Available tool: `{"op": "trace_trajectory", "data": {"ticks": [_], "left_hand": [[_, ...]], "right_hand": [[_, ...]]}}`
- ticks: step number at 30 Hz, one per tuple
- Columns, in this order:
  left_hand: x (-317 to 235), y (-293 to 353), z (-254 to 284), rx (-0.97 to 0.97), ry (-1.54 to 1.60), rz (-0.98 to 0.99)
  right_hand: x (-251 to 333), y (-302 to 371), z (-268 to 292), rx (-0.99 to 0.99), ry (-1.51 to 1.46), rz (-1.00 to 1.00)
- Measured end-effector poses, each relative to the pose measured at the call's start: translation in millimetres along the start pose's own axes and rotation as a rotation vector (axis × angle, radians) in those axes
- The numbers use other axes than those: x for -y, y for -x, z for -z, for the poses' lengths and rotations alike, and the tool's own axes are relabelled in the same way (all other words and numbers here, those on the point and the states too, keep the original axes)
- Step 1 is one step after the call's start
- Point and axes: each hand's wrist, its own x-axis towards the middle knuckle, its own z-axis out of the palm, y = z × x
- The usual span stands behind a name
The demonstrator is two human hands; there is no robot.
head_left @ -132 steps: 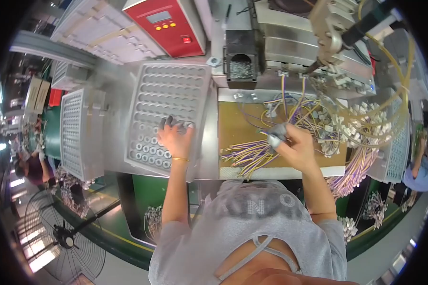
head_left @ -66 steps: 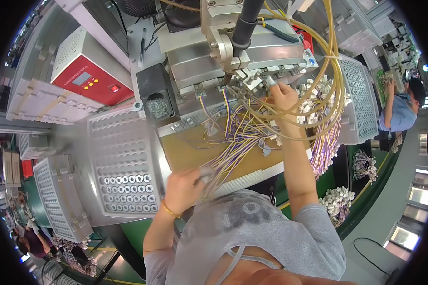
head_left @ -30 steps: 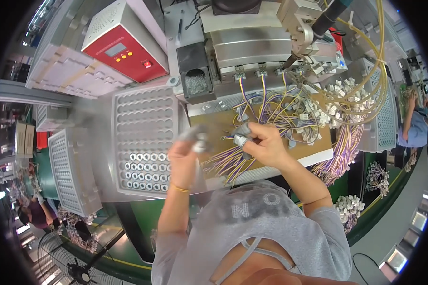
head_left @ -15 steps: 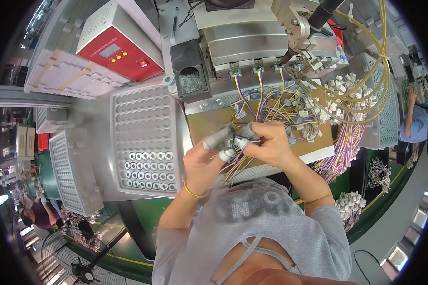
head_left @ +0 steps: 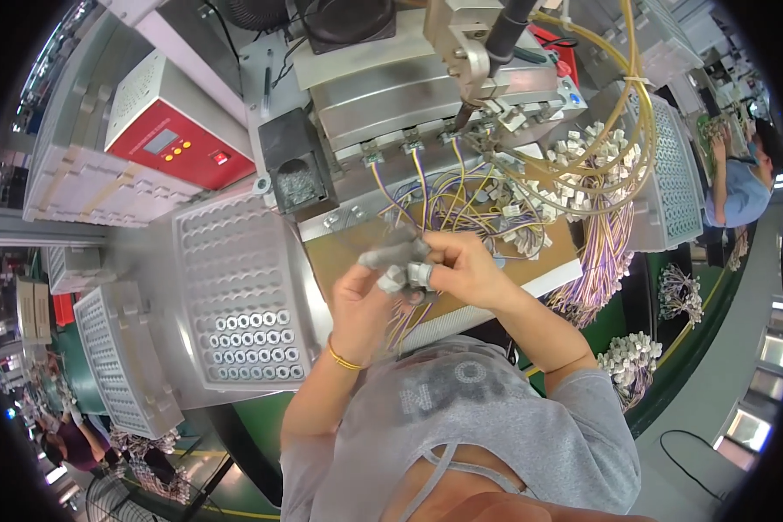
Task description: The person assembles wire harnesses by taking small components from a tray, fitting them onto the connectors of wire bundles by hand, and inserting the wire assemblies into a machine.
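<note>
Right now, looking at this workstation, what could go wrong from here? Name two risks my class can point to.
The right hand is close to tangled wires, so a pull could snag one. The left hand is near the grey tray, so a sideways knock might jolt the rings sitting in its pockets.

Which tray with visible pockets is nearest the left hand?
The tray on the metal bench, just left of the left hand, with grey rings in its lower rows; the far-left trays and far-right trays sit farther.
</note>
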Motion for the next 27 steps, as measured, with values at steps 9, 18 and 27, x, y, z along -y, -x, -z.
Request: {"op": "trace_trajectory", "data": {"ticks": [9, 18, 27], "left_hand": [[77.9, 0.6, 27.1, 0.221, -1.792, -0.461], [56.8, -4.1, 18.0, -0.083, -0.508, 0.169], [81.3, -7.3, 29.2, 0.149, -1.471, -0.582]], "right_hand": [[-23.5, -10.3, 98.7, -0.872, -0.22, 0.241], [-67.9, -39.2, 129.0, -0.88, -0.361, 0.4], [-66.9, -44.8, 126.5, -1.006, -0.39, 0.388]]}}
